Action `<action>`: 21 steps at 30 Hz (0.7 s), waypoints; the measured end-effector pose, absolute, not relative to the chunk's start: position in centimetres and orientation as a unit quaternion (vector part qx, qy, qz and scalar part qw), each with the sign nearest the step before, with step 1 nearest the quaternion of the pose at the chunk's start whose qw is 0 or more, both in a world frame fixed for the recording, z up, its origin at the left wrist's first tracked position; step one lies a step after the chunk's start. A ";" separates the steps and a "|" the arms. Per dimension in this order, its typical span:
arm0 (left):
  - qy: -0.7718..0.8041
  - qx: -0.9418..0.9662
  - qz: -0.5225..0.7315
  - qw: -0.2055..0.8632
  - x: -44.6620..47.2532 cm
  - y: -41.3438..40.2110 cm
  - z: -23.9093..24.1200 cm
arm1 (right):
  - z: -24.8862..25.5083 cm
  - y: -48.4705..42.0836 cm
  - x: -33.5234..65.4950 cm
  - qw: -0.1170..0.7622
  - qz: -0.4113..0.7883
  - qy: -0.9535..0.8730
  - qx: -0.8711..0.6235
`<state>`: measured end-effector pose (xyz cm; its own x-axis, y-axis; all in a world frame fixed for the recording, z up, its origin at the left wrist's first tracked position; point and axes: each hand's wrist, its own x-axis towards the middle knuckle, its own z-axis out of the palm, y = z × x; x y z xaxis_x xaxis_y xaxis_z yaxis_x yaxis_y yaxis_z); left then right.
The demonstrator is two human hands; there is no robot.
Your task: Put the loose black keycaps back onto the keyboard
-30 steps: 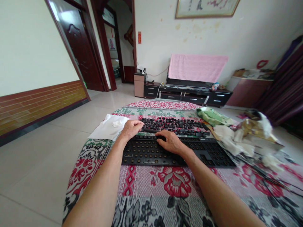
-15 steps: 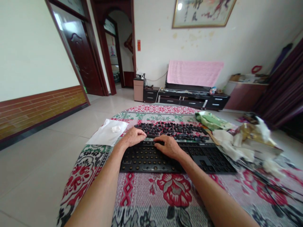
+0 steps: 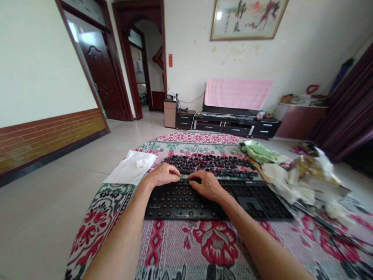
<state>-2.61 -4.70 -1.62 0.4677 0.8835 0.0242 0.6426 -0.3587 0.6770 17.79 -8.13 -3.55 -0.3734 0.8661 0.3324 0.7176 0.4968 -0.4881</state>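
A black keyboard [image 3: 177, 200] lies flat on the tablecloth, most of its key positions bare, with rows of small round posts showing. Over its upper left edge bends my left hand [image 3: 163, 174], fingers curled and pressed together, tips at the top row. My right hand [image 3: 207, 185] rests just to the right, thumb and forefinger drawn close at the same row. Whatever sits between the fingertips of either hand is too small to make out. Behind the keyboard, close to both hands, loose black keycaps [image 3: 210, 160] are spread in a wide band.
White paper [image 3: 124, 171] with a small whitish piece [image 3: 141, 163] lies at the left. To the right are a green bag [image 3: 259, 151], crumpled white tissue [image 3: 281, 179] and a brownish plastic bag [image 3: 309, 167]. A dark cable [image 3: 335, 229] crosses the patterned tablecloth [image 3: 169, 249].
The view has tilted up slightly, so everything sits a little lower. Both hands stay at the keyboard's top row, with only small finger movements.
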 end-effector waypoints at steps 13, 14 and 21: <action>0.459 0.831 0.146 0.277 -2.3 -4.7 -1.2 | -3.7 -8.1 17.9 0.275 0.124 -0.824 -0.480; 0.455 0.835 0.149 0.272 -2.2 -4.7 -1.2 | -3.7 -8.1 17.9 0.275 0.124 -0.824 -0.481; 0.462 0.829 0.150 0.276 -1.9 -4.8 -1.1 | -3.7 -8.2 17.9 0.282 0.124 -0.826 -0.473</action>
<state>-1.85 -4.82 -1.15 0.5278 0.8493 -0.0056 0.6833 -0.4207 0.5968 17.90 -8.16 -3.66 -0.3947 0.8501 0.3485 0.7108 0.5229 -0.4705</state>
